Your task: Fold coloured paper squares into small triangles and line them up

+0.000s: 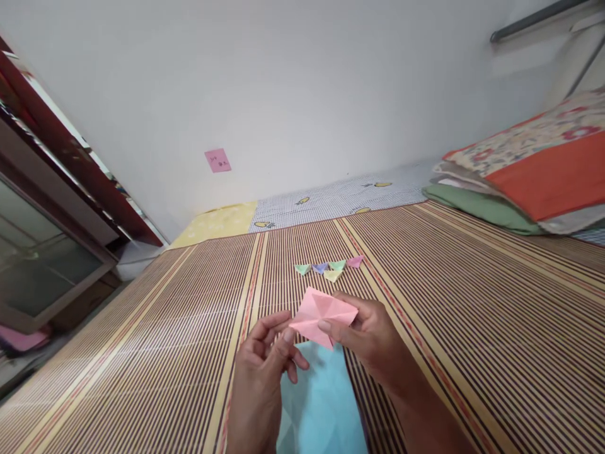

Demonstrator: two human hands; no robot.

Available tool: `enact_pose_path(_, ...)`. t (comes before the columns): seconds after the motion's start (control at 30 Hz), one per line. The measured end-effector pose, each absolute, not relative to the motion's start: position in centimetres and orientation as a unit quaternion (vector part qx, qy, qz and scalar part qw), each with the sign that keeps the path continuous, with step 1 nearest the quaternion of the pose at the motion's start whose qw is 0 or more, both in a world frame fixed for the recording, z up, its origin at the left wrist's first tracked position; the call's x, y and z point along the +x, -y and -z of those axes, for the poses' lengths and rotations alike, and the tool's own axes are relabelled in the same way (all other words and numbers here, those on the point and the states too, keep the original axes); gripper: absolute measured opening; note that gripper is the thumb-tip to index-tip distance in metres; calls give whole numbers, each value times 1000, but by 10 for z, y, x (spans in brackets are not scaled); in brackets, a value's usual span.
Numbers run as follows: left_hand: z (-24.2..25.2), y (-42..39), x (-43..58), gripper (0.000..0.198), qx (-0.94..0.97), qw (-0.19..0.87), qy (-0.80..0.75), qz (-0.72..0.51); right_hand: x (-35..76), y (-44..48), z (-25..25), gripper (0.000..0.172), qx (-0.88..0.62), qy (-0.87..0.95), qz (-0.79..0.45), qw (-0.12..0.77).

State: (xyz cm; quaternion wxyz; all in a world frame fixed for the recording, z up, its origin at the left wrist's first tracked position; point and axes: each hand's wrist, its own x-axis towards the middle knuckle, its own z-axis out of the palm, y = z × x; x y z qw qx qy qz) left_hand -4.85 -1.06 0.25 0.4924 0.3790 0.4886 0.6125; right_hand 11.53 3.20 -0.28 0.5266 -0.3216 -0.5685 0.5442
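Note:
A pink square of paper (312, 309) with crease lines meeting near its middle is held up in front of me. My right hand (375, 331) pinches its right side, thumb on top and fingers behind. At the paper's left corner is my left hand (262, 362), its fingers apart and curved; whether the fingertips touch that corner I cannot tell. Beneath both hands lies a light blue sheet (326, 400), partly covered by my left hand. Just beyond are small folded paper triangles: green (302, 269), purple (320, 268), another green (337, 265), pink (355, 261) and yellow (333, 276).
A striped woven mat (165, 328) spreads under everything. Folded bedding (543, 170) is stacked at the right by the white wall (302, 88), which bears a pink note (218, 161). Patterned cloth (326, 198) runs along the wall's base. A glass-fronted cabinet (42, 246) stands at the left.

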Motion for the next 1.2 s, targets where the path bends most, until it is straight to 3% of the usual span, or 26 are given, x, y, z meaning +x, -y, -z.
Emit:
enact_pose_path(0.23,-10,11,-33,31,304,597,-423,-610,113,-28,0,18,-303,618,-477,546)
enact_pose_path(0.53,-4,12,-33,19,304,574,-418,-635,114,-30,-5,17,-296,648,-433,552)
enact_pose_path(0.87,0,10,-43,10,398,493,-429,-644,116,-21,-16,14,-318,717,-276,556)
enact_pose_path(1.2,-9,15,-34,13,445,365,-477,-665,111,-17,-15,18,-352,637,-418,544)
